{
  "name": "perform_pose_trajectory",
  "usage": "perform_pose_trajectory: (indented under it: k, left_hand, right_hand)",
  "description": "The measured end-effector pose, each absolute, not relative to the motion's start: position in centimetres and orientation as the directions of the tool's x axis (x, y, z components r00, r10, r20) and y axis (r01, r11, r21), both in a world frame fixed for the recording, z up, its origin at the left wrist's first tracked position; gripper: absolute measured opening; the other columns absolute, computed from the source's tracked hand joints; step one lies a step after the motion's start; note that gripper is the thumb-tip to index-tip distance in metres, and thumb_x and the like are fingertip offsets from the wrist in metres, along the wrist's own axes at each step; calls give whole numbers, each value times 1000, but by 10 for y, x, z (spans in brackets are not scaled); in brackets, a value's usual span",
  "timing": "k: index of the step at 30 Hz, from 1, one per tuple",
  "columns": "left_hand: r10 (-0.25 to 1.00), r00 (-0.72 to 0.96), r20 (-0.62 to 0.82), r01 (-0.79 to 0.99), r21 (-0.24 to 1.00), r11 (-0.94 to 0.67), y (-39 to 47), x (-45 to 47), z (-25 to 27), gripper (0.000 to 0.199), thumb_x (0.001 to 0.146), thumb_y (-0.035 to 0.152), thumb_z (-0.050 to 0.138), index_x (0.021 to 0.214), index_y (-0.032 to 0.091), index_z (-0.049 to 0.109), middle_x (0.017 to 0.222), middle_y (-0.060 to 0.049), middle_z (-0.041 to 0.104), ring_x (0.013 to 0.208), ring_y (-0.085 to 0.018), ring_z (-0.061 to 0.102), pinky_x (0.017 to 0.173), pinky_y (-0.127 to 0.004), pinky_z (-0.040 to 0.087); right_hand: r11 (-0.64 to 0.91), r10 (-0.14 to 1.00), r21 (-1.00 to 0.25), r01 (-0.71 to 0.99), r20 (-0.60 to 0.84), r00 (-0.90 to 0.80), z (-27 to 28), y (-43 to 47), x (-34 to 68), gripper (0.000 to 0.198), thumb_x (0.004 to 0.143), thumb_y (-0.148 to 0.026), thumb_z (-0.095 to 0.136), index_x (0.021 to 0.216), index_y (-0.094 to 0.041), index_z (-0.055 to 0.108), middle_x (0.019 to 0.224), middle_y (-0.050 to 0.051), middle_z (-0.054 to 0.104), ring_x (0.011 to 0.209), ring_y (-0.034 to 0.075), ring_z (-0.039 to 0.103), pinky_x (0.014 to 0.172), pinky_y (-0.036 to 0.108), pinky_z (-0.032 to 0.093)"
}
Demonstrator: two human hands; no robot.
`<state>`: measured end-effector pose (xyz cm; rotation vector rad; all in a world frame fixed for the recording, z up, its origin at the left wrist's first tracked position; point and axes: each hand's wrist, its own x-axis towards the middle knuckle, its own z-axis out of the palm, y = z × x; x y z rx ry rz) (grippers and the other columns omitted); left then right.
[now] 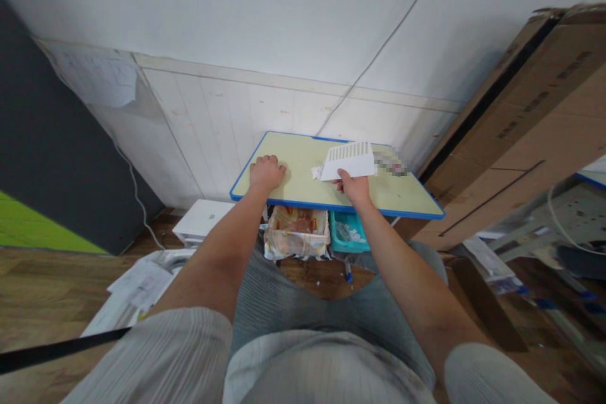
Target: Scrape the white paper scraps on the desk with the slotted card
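- The right hand (354, 188) pinches the white card (350, 165) by its near edge, over the table (300, 153).
- The left hand (267, 172) is left of the card, fingers curled; I can't tell if it holds anything.

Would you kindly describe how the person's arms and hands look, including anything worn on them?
The left hand and right hand are bare, with no gloves visible. The short sleeves are pale greyish white, with fine lines clearest on the left.

Grey cable (386, 41) on wall (265, 19), cardboard (534, 120) at right
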<state>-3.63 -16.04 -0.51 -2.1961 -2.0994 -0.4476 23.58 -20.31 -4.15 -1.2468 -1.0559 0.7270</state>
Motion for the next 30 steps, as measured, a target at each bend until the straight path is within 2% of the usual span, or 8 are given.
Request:
perform_pose_trajectory:
  k: [6, 11, 24, 30]
  left_hand:
    - [964, 26, 264, 985, 157, -69, -161, -37, -6, 56, 115, 40, 48, 153, 9, 75, 160, -26, 73, 153, -41, 63, 122, -54, 53]
    - [959, 31, 281, 983, 166, -81, -158, -38, -9, 55, 115, 40, 48, 151, 9, 76, 159, -28, 73, 152, -43, 64, 122, -56, 53]
    - [965, 23, 261, 982, 173, -70, -164, -36, -3, 54, 115, 39, 48, 153, 12, 76, 160, -27, 73, 154, -43, 63, 124, -55, 53]
    - [965, 21, 261, 981, 180, -70, -163, -36, -3, 55, 114, 41, 48, 153, 13, 75, 160, -28, 73, 153, -43, 62, 124, -55, 51]
  right_hand:
    - [198, 906, -971, 132, 233, 355, -43, -208, 237, 14, 85, -34, 79, 82, -25, 68, 59, 1, 72, 45, 18, 59, 45, 28, 50]
    - [210, 899, -969, 130, 243, 365, -39, -212, 238, 8, 87, -31, 71, 84, -25, 67, 60, 1, 73, 45, 17, 56, 45, 28, 47]
    - [170, 953, -971, 166, 205, 223, -31, -231, 240, 12, 81, -26, 73, 72, -26, 66, 50, 1, 65, 44, 19, 53, 42, 30, 47]
    - [178, 964, -974, 141, 201, 173, -31, -234, 241, 11, 81, -28, 79, 78, -26, 68, 53, 1, 68, 46, 19, 54, 43, 29, 49]
